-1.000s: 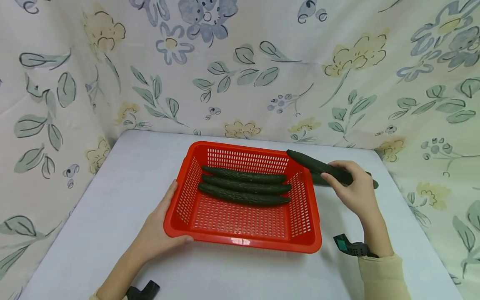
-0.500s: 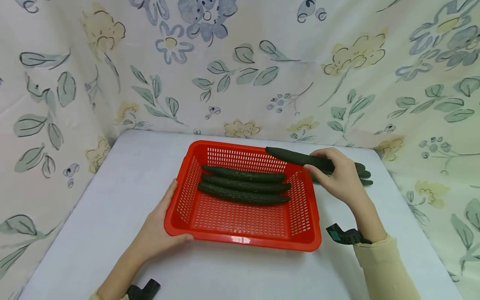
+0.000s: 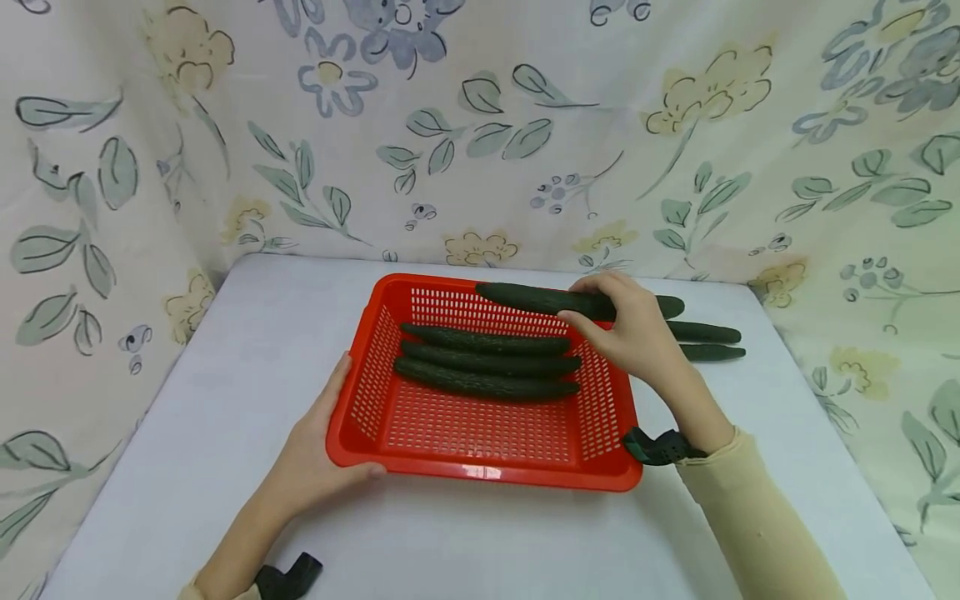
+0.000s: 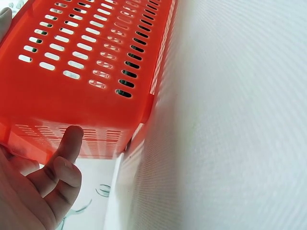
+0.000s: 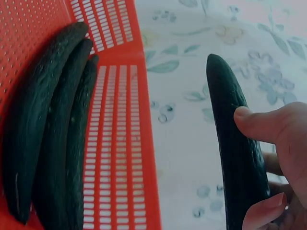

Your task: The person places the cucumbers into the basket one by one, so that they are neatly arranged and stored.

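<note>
My right hand (image 3: 628,327) grips a dark green cucumber (image 3: 519,297) around its middle, above the back right rim of the red plastic basket (image 3: 450,469). In the right wrist view, thumb and fingers wrap this cucumber (image 5: 235,148), and its tip points away beyond the basket wall. Three more cucumbers (image 3: 487,363) lie side by side in the basket's rear half. My left hand (image 3: 311,454) holds the basket's front left corner, thumb along the front rim. In the left wrist view, its fingers (image 4: 72,143) bend against the basket's outer wall.
To the right of the basket, two cucumbers (image 3: 705,332) lie on the white table (image 3: 480,550), partly hidden behind my right hand and wrist. A floral cloth (image 3: 480,150) hangs along the table's back and left side.
My right hand has carried the cucumber leftward from the table's right side to over the basket's back rim, uncovering the two cucumbers on the table. My left hand stays on the basket.
</note>
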The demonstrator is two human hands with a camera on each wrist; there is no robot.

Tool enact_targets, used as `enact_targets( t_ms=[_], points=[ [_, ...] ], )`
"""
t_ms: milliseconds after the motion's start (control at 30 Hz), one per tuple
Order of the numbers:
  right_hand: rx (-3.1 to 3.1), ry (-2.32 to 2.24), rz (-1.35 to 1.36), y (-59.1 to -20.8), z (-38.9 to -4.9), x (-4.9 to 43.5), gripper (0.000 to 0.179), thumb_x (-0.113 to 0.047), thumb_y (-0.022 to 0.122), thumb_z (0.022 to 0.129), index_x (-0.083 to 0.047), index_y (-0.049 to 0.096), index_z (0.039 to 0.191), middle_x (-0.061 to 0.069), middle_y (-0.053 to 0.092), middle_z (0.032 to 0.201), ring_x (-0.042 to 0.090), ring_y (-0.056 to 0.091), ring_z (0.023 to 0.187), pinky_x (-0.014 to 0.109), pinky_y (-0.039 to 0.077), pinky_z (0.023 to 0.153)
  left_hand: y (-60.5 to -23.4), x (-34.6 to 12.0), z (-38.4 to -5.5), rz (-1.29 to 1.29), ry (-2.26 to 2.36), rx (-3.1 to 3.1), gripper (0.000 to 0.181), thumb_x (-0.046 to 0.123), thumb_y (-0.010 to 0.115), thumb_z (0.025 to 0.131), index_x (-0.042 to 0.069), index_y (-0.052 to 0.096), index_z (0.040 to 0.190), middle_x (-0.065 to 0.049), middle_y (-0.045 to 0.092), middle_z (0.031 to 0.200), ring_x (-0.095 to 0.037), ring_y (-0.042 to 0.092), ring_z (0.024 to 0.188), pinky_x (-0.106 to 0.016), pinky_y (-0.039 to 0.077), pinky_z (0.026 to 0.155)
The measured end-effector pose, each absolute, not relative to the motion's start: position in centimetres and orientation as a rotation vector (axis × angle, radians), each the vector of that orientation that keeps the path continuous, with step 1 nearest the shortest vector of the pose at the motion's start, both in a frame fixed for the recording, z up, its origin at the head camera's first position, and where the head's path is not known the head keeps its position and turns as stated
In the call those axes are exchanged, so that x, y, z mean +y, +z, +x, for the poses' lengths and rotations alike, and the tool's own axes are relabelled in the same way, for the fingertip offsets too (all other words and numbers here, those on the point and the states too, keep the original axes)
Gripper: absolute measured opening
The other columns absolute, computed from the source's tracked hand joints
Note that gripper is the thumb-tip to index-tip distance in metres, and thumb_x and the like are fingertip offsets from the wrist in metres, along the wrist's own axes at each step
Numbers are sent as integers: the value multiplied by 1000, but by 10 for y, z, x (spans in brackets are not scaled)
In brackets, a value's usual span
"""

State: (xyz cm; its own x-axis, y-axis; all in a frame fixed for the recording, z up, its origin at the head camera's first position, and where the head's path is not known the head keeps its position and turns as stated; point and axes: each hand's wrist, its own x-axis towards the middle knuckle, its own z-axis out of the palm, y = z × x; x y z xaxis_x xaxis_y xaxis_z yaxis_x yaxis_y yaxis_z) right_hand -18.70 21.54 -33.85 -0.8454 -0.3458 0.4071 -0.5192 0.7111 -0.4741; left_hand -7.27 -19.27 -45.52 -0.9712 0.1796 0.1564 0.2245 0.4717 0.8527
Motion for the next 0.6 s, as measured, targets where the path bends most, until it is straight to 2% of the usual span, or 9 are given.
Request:
enact_targets(
  t_ms=[600],
  points=[
    [-2639,920,765,-337,-188,157,37,-26,86,91,-5,71,118,11,71,118,28,66,110,49,56,97,-454,-192,-72,-365,-1580,-2643,136,31,99,71,36,8,172,-10,37,169,-31,57,130,-25,59,84]
  ],
)
